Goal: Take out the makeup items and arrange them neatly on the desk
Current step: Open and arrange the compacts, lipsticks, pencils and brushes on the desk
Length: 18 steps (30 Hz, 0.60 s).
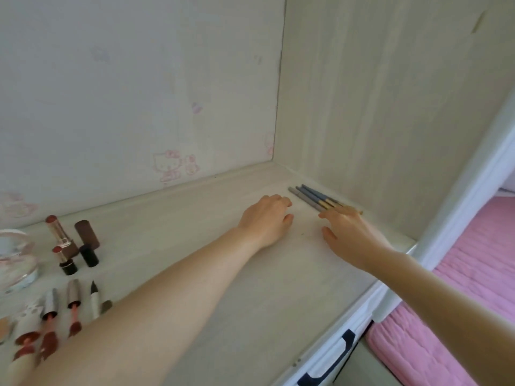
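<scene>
- Head view: your right hand (349,232) lies flat, fingertips touching the pencils (315,200) lined up at 1 o'clock on the desk (223,274).
- Left hand (267,218) loosely curled, holding nothing.
- Aligning step; next, square their ends.

Blue-grey pencils (315,198) lie parallel in bench corner by wall; open lipsticks (62,240), lip glosses (50,310) far left.

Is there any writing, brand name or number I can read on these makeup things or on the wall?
No readable text anywhere in this view.
Lipsticks and their caps: no print can be made out.
Pencils by the right wall: any lettering is too small and blurred.
Wall: only faint pink cartoon cat drawings, no words.
</scene>
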Each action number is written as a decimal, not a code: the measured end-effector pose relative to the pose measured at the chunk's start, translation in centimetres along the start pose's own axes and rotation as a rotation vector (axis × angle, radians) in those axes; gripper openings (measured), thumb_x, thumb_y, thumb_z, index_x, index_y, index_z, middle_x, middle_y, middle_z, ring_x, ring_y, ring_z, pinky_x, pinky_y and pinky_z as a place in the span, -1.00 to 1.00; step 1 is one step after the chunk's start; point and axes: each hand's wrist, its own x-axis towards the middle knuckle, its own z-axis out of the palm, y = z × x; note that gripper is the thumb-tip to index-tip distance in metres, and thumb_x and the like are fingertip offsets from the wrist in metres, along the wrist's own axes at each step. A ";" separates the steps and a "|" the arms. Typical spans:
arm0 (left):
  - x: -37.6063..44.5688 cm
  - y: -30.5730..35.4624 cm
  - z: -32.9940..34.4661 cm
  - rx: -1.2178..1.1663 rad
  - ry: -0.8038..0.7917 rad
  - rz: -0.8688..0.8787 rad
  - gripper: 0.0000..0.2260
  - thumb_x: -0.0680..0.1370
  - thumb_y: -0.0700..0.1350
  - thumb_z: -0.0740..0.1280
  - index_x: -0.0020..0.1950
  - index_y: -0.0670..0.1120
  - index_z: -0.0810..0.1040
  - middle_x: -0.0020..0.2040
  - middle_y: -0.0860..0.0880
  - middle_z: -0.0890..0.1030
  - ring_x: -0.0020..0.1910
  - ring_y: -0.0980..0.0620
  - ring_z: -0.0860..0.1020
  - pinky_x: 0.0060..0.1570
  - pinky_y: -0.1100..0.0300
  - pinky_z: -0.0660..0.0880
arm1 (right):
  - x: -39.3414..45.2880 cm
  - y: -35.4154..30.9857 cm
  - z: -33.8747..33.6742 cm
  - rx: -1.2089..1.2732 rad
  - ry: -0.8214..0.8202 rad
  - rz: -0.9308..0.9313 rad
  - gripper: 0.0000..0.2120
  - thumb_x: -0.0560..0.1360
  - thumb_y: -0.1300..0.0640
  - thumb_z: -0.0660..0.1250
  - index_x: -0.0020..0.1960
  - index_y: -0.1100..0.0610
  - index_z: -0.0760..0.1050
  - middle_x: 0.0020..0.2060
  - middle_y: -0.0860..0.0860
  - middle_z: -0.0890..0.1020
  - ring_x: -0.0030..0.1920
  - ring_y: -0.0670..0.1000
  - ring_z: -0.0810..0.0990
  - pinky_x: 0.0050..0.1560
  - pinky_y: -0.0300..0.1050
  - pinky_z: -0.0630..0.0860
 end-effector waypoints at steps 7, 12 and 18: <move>6.4 -0.3 2.3 -0.031 -0.081 0.075 -0.56 0.65 -0.08 0.07 0.54 -0.08 0.15 0.52 -0.07 0.23 0.49 -0.07 0.16 0.44 0.08 0.15 | 2.8 1.2 1.2 0.002 0.018 0.026 -0.64 0.53 0.16 0.18 0.32 0.16 0.40 0.23 0.13 0.50 0.28 0.14 0.37 0.21 0.07 0.43; 8.4 -1.4 2.7 0.104 -0.197 0.098 -0.58 0.67 -0.06 0.00 0.55 -0.07 0.13 0.53 -0.06 0.20 0.52 -0.11 0.10 0.47 0.04 0.10 | 3.4 1.7 2.2 -0.079 0.018 -0.013 -0.67 0.57 0.13 0.13 0.29 0.17 0.42 0.22 0.12 0.51 0.28 0.14 0.37 0.24 0.01 0.39; 8.2 -1.3 1.7 0.115 -0.189 0.101 -0.67 0.66 -0.09 0.04 0.39 -0.10 0.38 0.30 -0.15 0.41 0.28 -0.16 0.40 0.25 -0.04 0.36 | 3.6 1.6 3.0 -0.113 0.086 -0.062 -0.74 0.59 0.16 0.12 0.21 0.12 0.49 0.14 0.07 0.56 0.20 0.12 0.41 0.21 -0.02 0.38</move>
